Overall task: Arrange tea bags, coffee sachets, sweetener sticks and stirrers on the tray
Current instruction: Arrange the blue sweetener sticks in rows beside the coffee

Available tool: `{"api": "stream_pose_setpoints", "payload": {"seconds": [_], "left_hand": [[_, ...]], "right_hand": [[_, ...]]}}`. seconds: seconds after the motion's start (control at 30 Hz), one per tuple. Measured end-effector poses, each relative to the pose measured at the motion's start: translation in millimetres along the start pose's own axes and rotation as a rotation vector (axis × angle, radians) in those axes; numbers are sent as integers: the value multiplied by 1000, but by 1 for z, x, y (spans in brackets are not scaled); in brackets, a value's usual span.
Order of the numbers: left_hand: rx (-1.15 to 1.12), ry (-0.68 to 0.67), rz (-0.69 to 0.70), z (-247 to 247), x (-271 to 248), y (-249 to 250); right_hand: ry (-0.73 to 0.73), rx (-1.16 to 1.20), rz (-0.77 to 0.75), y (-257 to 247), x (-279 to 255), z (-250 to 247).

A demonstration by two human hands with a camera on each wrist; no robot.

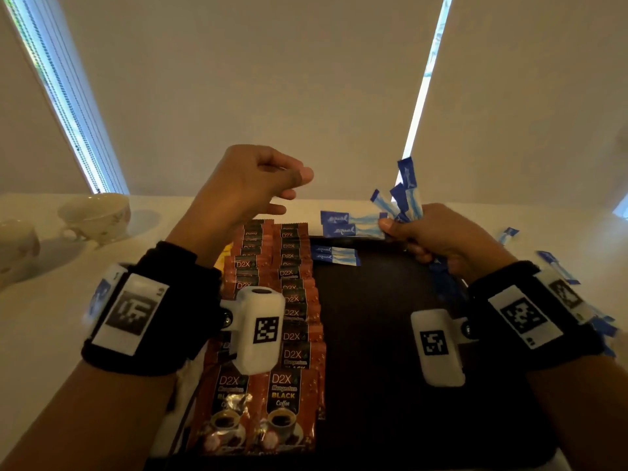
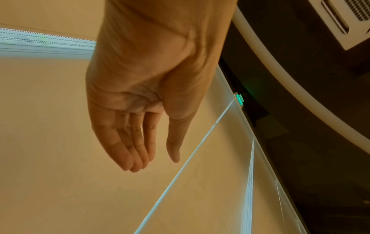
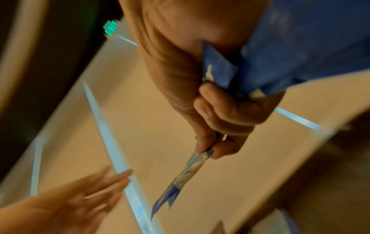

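A dark tray (image 1: 380, 334) lies on the white table. Two columns of red-brown coffee sachets (image 1: 295, 317) overlap along its left side. Two blue sweetener sticks (image 1: 336, 255) lie at its far edge. My right hand (image 1: 438, 237) grips a bunch of blue sweetener sticks (image 1: 404, 198), two of them (image 1: 350, 224) pointing left from the thumb and finger; the wrist view shows the same bunch (image 3: 192, 167) in the fist (image 3: 220, 123). My left hand (image 1: 258, 185) hovers above the sachets' far end, holding nothing, its fingers straight and relaxed (image 2: 136, 150).
Two white teacups (image 1: 97, 212) (image 1: 17, 246) stand at the left of the table. More blue sweetener sticks (image 1: 557, 266) lie loose on the table right of the tray. A yellow packet (image 1: 224, 254) peeks out left of the sachets.
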State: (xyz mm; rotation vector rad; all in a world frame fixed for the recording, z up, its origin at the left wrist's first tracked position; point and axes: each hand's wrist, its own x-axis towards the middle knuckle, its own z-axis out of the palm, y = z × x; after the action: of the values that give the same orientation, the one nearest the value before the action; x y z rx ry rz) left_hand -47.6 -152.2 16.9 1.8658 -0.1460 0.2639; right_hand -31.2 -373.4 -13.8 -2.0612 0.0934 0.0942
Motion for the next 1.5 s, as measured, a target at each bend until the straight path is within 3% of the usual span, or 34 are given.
{"api": "stream_pose_setpoints", "payload": {"seconds": [0.17, 0.33, 0.5, 0.87, 1.07, 1.33, 1.5], "left_hand": [[-68, 57, 20, -17, 0, 8], [-118, 86, 47, -29, -5, 18], [-153, 90, 73, -36, -7, 22], [-145, 84, 74, -38, -7, 23], [-122, 75, 73, -35, -6, 22], [-106, 66, 60, -32, -6, 21], [-91, 61, 61, -34, -5, 21]], "right_hand": [[-127, -169, 305, 24, 13, 2], [-169, -321, 415, 25, 19, 19], [-155, -321, 493, 20, 27, 29], [-127, -346, 462, 12, 44, 35], [-221, -348, 496, 10, 34, 31], [-157, -263, 482, 8, 40, 44], [-150, -367, 411, 1, 37, 47]]}}
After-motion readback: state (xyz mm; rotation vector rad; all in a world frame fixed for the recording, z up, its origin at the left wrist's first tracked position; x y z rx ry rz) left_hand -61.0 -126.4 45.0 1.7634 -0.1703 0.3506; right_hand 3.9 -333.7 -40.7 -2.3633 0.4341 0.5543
